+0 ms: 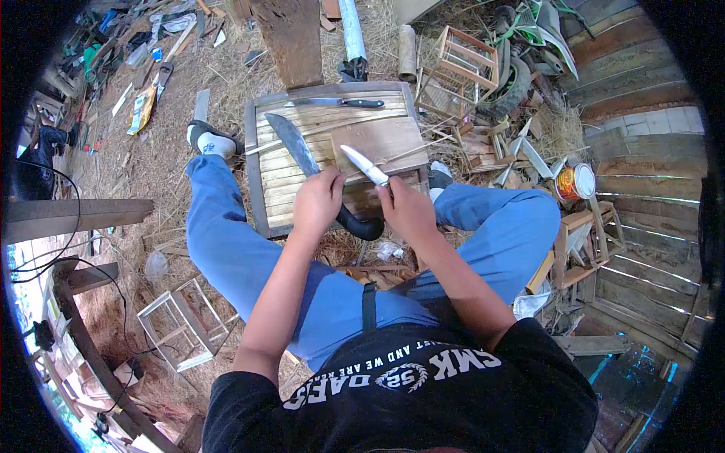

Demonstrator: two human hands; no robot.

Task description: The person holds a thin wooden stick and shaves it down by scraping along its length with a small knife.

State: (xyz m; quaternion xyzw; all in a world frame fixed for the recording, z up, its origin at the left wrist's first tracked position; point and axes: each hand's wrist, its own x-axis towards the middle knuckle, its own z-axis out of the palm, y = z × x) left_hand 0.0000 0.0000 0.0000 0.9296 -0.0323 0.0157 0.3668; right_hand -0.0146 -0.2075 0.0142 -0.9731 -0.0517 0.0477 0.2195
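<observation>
My right hand [408, 208] is closed around the handle of a small knife [361, 163], its bright blade pointing up and left. My left hand [317, 199] is closed in a pinch at the near end of a thin wooden strip [411, 152], which runs behind the knife toward the right. Under my left hand lies a machete [293, 143] with a dark blade and a curved black handle; its middle is hidden. A black-handled kitchen knife [332, 103] rests at the far side of the slatted wooden panel [272, 204]. A flat brown board [400, 136] lies on that panel.
A wooden post [291, 41] rises just beyond the panel. To the right are a small wooden frame [468, 60], a motorbike wheel [510, 87], wood scraps and a paint can [575, 183]. A white frame [185, 321] stands at lower left. Cables [121, 294] hang at the left.
</observation>
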